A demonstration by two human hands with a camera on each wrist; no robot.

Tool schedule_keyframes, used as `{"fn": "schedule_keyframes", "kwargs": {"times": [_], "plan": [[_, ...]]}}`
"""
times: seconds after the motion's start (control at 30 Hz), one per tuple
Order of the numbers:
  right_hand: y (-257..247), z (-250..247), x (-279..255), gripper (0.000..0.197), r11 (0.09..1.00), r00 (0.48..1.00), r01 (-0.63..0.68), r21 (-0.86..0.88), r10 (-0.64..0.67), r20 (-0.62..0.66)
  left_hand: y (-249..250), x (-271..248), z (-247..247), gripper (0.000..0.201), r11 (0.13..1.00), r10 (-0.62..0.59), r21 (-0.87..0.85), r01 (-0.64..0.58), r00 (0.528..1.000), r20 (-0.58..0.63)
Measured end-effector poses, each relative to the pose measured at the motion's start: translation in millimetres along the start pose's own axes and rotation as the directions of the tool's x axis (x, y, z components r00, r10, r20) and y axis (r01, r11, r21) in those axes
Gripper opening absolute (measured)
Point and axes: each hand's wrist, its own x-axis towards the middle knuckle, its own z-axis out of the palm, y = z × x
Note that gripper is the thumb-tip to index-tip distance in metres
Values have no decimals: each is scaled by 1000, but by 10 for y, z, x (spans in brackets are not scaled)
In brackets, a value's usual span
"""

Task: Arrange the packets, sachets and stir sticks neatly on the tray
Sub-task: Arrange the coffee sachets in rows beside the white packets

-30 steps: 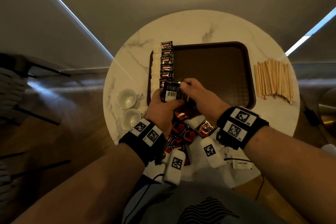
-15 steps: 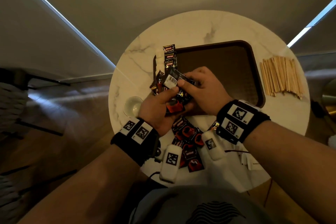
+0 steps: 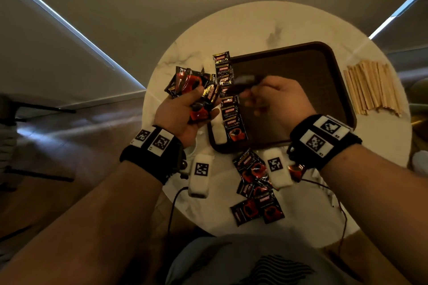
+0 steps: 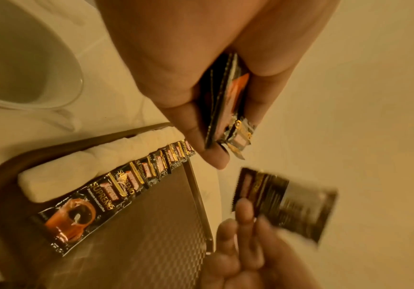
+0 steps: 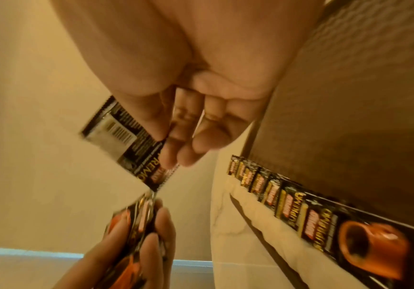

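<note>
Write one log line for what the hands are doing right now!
left hand: grips bunch of coffee packets | right hand: pinches one coffee packet over tray | stir sticks: on table

Both forearms reach forward over the table's near edge (image 3: 301, 222), wrists banded in black. The left hand (image 3: 183, 113) sits raised beside the tray's left rim (image 3: 211, 136), fingers curled round a fanned bunch of packets (image 3: 192, 85). The right hand (image 3: 278, 102) hovers over the tray, thumb and fingertips pinching a single packet (image 5: 124, 140).
</note>
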Motion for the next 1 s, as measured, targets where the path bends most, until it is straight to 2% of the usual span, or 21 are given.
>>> {"fn": "schedule_keyframes", "kwargs": {"times": [0.07, 0.1, 0.2, 0.27, 0.33, 0.47, 0.6, 0.73, 0.87, 1.0], "plan": [[164, -42, -6, 25, 984, 992, -129, 119, 129, 13, 29, 68, -109, 37, 999, -29, -16, 29, 999, -32], [276, -58, -9, 27, 976, 983, -185, 119, 184, 18, 33, 97, -159, 35, 999, -41, -21, 40, 999, -35], [626, -56, -11, 13, 959, 965, -261, -109, 263, 2, 11, 174, -280, 33, 998, -64, -14, 64, 997, -45], [817, -9, 4, 16, 919, 955, -286, -273, 295, -6, -11, 193, -317, 34, 997, -75, -9, 74, 996, -53], [918, 57, 38, 22, 885, 960, -273, -377, 277, -45, -24, 205, -342, 34, 997, -83, -7, 83, 995, -52], [1005, 197, 115, 35, 887, 959, -282, -365, 259, -111, -49, 222, -390, 28, 996, -89, -5, 89, 995, -48], [1076, 291, 190, 41, 822, 959, -282, -495, 228, -168, -54, 221, -406, 27, 996, -92, -8, 92, 994, -55], [1132, 350, 224, 41, 771, 969, -246, -587, 181, -169, -62, 215, -418, 29, 997, -83, -2, 83, 995, -59], [1140, 386, 213, 57, 722, 984, -177, -669, 113, -139, -90, 188, -430, 30, 997, -82, -2, 82, 995, -63], [1109, 408, 178, 63, 715, 977, -203, -669, 107, -182, -120, 170, -444, 31, 996, -86, -4, 86, 994, -66]]}}
